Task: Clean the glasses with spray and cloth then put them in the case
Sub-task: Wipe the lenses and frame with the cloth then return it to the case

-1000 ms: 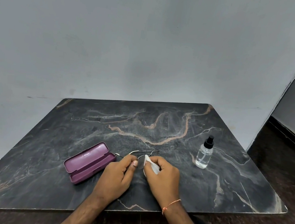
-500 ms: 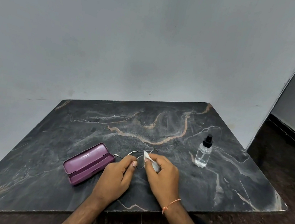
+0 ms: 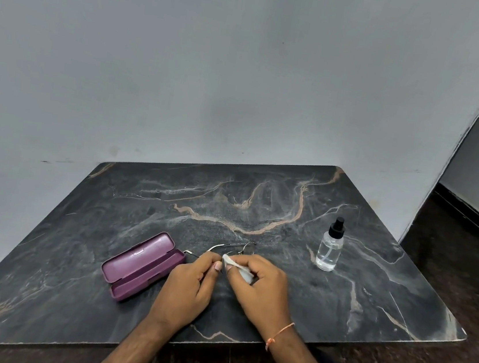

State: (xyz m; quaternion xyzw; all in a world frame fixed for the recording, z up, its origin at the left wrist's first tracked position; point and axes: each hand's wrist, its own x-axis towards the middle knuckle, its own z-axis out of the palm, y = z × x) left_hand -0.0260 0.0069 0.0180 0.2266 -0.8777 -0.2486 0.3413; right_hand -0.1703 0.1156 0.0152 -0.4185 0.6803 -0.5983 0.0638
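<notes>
Both hands on glasses, low over table.
Left hand pinches frame; right hand pinches white cloth against lens. Open case just left; spray bottle stands right, apart.

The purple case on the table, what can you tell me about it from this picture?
The case is a long, slim purple box with rounded corners, seemingly hard plastic or leatherette. It lies open on the dark marbled table, lid hinged back, both halves facing up and nothing visible inside. It sits diagonally, left of the left hand. A thin arm of the glasses ends near its right end; contact is unclear.
</notes>
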